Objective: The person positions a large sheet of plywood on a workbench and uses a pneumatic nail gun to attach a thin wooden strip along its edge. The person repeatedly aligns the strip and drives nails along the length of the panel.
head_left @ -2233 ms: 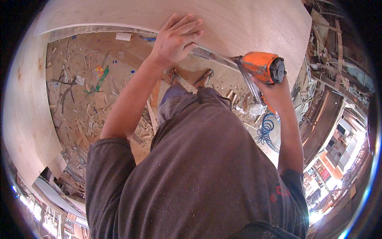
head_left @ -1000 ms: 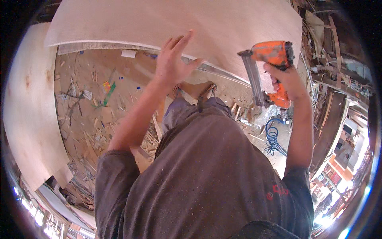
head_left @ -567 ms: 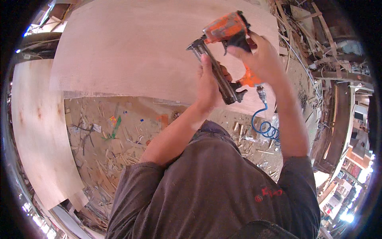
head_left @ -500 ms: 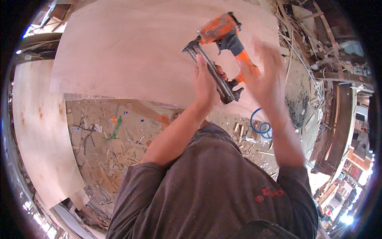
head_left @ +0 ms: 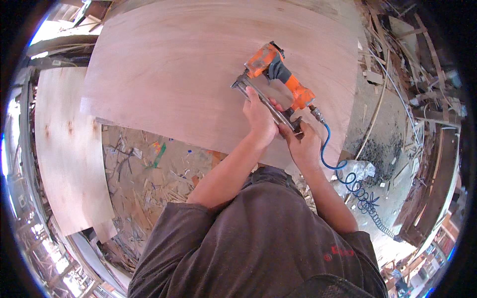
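Observation:
An orange and black pneumatic nail gun (head_left: 262, 59) is tilted in front of me above a large plywood sheet (head_left: 174, 74). My left hand (head_left: 260, 118) is closed round its long metal magazine, thumb along the near side. At the rear end of that magazine, my right hand (head_left: 304, 144) pinches the dark latch part, its fingers partly hidden. No hand is on the orange grip. From the grip's metal coupling (head_left: 317, 113) a blue air hose (head_left: 325, 154) runs down and coils off to the right.
A narrower pale board (head_left: 69, 149) lies at the left. Wood scraps and litter (head_left: 144, 184) cover the floor beneath the sheet's near edge. Clear plastic wrap (head_left: 362, 170) lies by the hose, and offcuts and strips (head_left: 392, 74) pile up at the right.
My right hand has come down from beside the grip to the magazine's rear end. The nail gun has moved slightly lower, still in my left hand. More of the blue hose shows.

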The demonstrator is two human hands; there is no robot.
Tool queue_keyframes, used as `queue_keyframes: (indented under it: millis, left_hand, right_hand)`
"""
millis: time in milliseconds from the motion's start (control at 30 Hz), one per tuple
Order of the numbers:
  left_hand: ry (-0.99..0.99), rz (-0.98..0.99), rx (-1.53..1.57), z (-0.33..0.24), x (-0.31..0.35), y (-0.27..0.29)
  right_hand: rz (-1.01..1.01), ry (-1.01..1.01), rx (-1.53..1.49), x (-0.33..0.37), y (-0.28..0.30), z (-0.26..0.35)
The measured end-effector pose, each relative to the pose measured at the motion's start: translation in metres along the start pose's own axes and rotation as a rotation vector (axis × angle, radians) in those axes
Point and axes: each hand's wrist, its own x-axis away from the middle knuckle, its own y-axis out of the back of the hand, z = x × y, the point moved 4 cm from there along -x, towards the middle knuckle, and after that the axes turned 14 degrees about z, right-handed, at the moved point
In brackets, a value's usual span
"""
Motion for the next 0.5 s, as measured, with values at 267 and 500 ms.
queue_keyframes:
  millis: [267,500]
  left_hand:
    - [-0.019,-0.064,0.032,0.009,-0.007,-0.002]
    - [-0.023,-0.021,0.017,0.008,-0.013,0.006]
  right_hand:
    - [0.155,-0.041,-0.003,-0.023,0.013,-0.007]
    - [0.239,-0.081,0.033,-0.018,0.007,-0.013]
